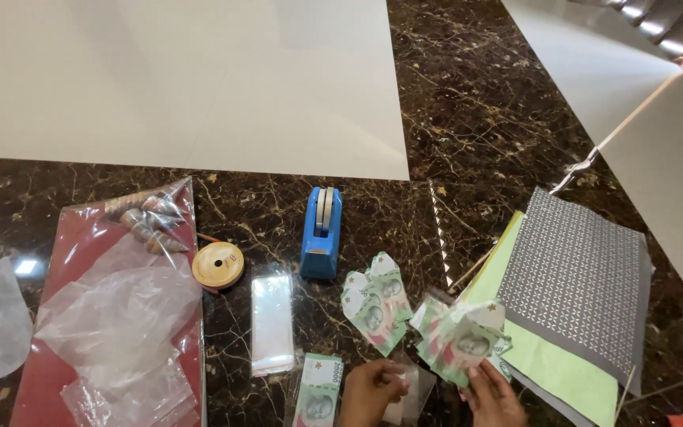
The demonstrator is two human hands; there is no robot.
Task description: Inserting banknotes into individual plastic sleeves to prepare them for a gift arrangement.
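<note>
Left hand [371,389] pinching clear plastic sleeve [406,395] | right hand [490,393] gripping folded green banknotes [464,336], near right on table [468,119] | paper light, limp, creasing easily; likely best held at bunched base | sleeve slippery, thin

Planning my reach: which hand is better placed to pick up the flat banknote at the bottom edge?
Left, probably. The left hand lies right beside the flat banknote, while the right hand is farther off, under the folded notes.
</note>
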